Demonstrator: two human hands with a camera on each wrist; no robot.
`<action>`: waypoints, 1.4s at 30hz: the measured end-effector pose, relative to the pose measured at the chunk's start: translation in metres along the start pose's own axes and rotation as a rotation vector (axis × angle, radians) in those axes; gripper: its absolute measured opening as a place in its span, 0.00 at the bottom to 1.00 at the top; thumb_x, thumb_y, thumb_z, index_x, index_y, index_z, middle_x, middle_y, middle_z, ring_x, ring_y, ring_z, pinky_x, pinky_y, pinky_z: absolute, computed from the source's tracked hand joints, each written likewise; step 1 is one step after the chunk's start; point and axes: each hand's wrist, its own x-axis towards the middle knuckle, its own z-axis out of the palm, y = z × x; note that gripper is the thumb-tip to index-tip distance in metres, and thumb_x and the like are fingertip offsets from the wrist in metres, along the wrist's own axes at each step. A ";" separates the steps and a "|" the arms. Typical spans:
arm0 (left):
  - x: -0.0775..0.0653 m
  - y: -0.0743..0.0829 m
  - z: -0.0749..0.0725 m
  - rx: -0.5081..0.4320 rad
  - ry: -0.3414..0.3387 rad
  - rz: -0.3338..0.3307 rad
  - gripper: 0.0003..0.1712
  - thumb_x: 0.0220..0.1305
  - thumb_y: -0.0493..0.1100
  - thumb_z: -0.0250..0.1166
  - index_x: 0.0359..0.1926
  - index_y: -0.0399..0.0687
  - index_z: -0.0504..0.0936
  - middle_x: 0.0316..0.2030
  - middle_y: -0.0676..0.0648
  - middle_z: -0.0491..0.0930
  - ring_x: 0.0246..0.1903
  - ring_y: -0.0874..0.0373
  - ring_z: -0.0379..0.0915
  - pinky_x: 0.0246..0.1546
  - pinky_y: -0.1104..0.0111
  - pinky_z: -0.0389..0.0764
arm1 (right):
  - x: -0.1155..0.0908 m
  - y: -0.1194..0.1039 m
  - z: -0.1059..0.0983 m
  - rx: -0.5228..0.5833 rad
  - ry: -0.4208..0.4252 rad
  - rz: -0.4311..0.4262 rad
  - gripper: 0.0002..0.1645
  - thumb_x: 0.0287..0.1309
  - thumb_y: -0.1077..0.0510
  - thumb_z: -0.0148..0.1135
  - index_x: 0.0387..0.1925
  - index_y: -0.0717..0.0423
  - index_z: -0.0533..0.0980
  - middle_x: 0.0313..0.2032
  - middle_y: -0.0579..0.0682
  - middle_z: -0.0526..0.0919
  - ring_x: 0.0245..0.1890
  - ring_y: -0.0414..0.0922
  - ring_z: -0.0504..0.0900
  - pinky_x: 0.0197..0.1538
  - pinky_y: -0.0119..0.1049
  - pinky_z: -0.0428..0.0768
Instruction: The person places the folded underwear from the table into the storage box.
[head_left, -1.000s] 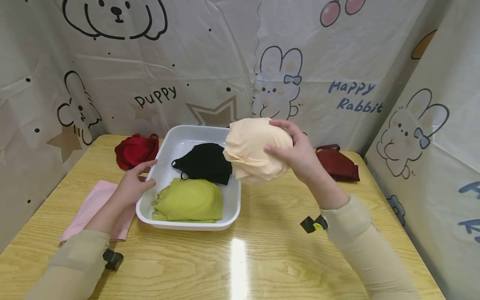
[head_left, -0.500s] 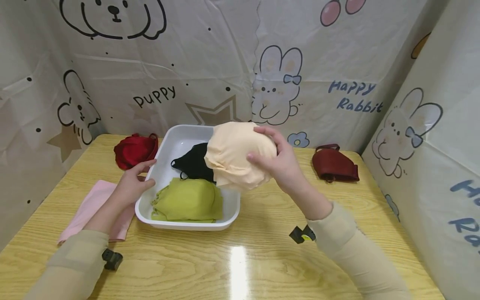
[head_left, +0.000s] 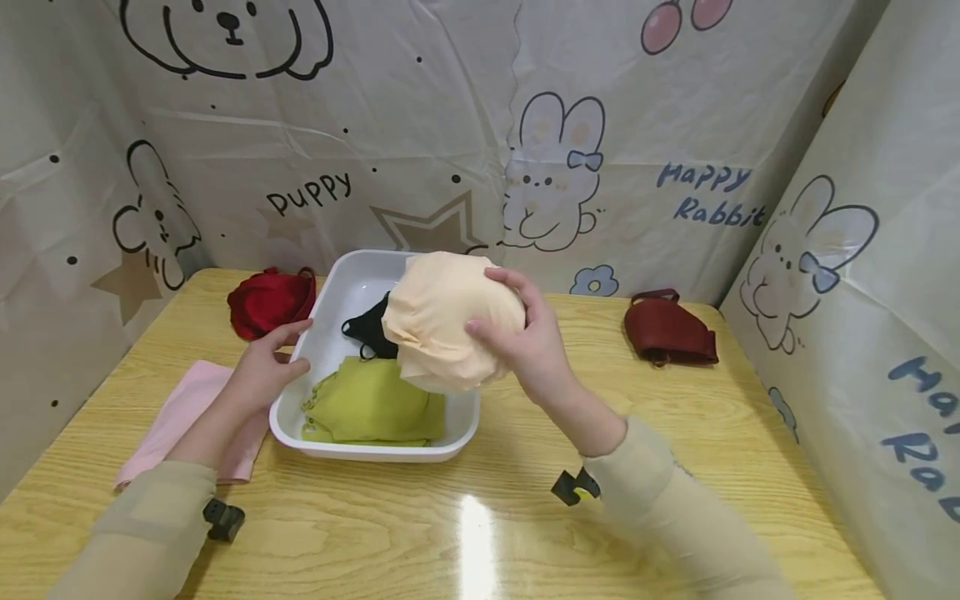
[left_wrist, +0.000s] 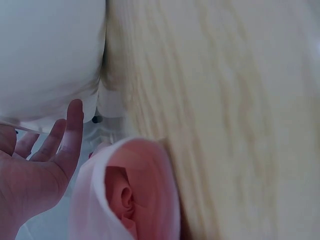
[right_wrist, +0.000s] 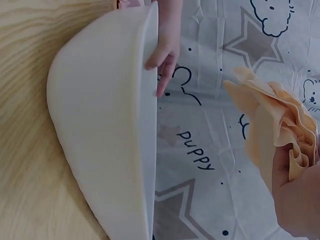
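Note:
My right hand grips a peach folded bra with a rounded cup shape, thumb on the near side and fingers over the top. It hangs above the right part of a white tray, over the black and green pieces in this view. In the right wrist view, the peach bra shows ruffled edges by the thumb. My left hand holds the tray's left rim, thumb over the edge. Inside the tray lie a black strappy bra, partly hidden, and a folded lime-green garment.
Left of the tray, a folded pink cloth lies under my left forearm. A bright red bra sits behind it near the back edge. At the back right rests a dark red bra. A printed curtain encloses the wooden table.
My right hand has carried the peach bra leftward and slightly nearer, so it now covers most of the black bra. The left hand and the tray have stayed in place.

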 end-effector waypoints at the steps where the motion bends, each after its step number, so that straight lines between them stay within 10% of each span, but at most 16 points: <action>1: 0.000 0.000 0.000 0.001 -0.001 -0.001 0.36 0.63 0.40 0.57 0.71 0.51 0.57 0.59 0.33 0.65 0.49 0.39 0.69 0.46 0.54 0.78 | 0.000 0.002 0.003 0.004 0.007 0.001 0.37 0.45 0.69 0.68 0.59 0.51 0.69 0.58 0.51 0.69 0.49 0.49 0.76 0.45 0.41 0.81; 20: 0.000 0.000 0.001 -0.010 0.007 0.010 0.36 0.63 0.40 0.57 0.71 0.50 0.57 0.59 0.32 0.65 0.48 0.39 0.69 0.44 0.57 0.78 | -0.014 0.052 0.047 0.061 0.014 0.075 0.36 0.46 0.69 0.69 0.58 0.49 0.69 0.58 0.49 0.70 0.50 0.46 0.75 0.49 0.39 0.79; 31: 0.000 -0.001 0.001 -0.018 0.007 0.018 0.36 0.63 0.39 0.57 0.71 0.51 0.57 0.59 0.32 0.65 0.48 0.39 0.70 0.46 0.53 0.78 | -0.014 0.074 0.059 -0.088 -0.021 0.120 0.36 0.45 0.65 0.72 0.58 0.47 0.70 0.61 0.43 0.69 0.50 0.44 0.74 0.50 0.36 0.77; 42: 0.000 -0.002 0.002 -0.012 0.005 0.011 0.36 0.63 0.40 0.57 0.72 0.52 0.57 0.60 0.32 0.64 0.49 0.39 0.69 0.47 0.52 0.78 | -0.021 0.049 0.079 -0.162 -0.092 0.233 0.36 0.43 0.69 0.72 0.57 0.56 0.71 0.61 0.49 0.70 0.47 0.41 0.71 0.50 0.30 0.73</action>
